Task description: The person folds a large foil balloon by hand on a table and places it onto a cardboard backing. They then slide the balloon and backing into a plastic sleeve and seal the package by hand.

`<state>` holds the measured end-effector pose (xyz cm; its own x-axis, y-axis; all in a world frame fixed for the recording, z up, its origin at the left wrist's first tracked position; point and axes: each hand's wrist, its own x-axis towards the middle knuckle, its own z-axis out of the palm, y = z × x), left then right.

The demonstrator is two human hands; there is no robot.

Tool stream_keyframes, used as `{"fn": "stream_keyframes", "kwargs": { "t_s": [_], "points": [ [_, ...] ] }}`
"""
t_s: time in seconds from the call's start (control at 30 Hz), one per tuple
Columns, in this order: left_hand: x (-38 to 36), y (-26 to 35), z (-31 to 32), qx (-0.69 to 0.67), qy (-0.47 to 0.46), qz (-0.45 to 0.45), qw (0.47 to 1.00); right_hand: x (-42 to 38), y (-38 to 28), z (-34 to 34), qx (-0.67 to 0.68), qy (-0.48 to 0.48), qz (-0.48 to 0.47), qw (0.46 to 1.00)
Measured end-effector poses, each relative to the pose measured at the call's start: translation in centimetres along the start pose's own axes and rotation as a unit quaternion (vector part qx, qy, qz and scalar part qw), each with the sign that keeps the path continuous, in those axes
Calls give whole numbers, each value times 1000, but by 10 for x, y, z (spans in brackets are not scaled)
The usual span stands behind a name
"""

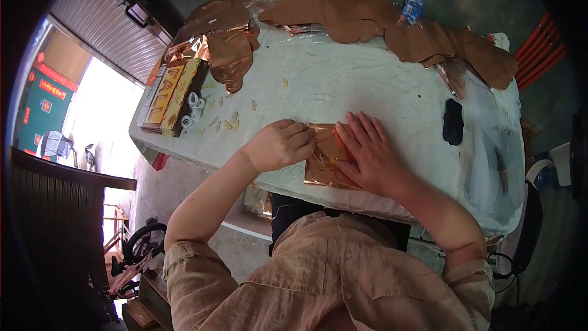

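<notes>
A shiny copper-coloured foil packet (317,170) lies flat near the front edge of the table. My right hand (375,158) rests on its right part, fingers stretched out and pressing it down. At the packet's upper left edge, my left hand (283,146) is closed in a pinch; what sits between its fingertips is hidden. Left of that hand, several small yellowish and grey pieces (228,124) are scattered on the white cloth.
Brown foil sheets (334,15) line the far side of the white-covered table (343,73). A blue-labelled bottle (414,1) stands behind. Boxes (173,97) and white rolls (193,110) sit at the left. A black object (452,122) and clear plastic bags (490,159) lie at the right.
</notes>
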<state>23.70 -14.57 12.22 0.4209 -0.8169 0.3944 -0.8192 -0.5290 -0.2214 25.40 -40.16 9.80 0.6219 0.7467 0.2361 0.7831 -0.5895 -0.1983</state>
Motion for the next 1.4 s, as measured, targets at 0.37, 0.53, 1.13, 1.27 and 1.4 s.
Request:
{"fn": "stream_keyframes", "kwargs": {
  "t_s": [0.37,0.53,1.13,1.27,1.4],
  "points": [
    [0,-1,-2,-73,-20,-71,995,0,0,0,-3,-1,2,1000],
    [6,-1,-4,-63,7,-70,996,0,0,0,-5,-9,2,1000],
    [4,2,3,23,-68,-31,997,0,-1,1,-7,-7,6,1000],
    [-3,0,5,22,-61,-18,998,-1,0,1,-4,2,3,1000],
    [-1,0,-3,7,-45,-14,999,0,0,2,-8,1,0,1000]
  ]
}}
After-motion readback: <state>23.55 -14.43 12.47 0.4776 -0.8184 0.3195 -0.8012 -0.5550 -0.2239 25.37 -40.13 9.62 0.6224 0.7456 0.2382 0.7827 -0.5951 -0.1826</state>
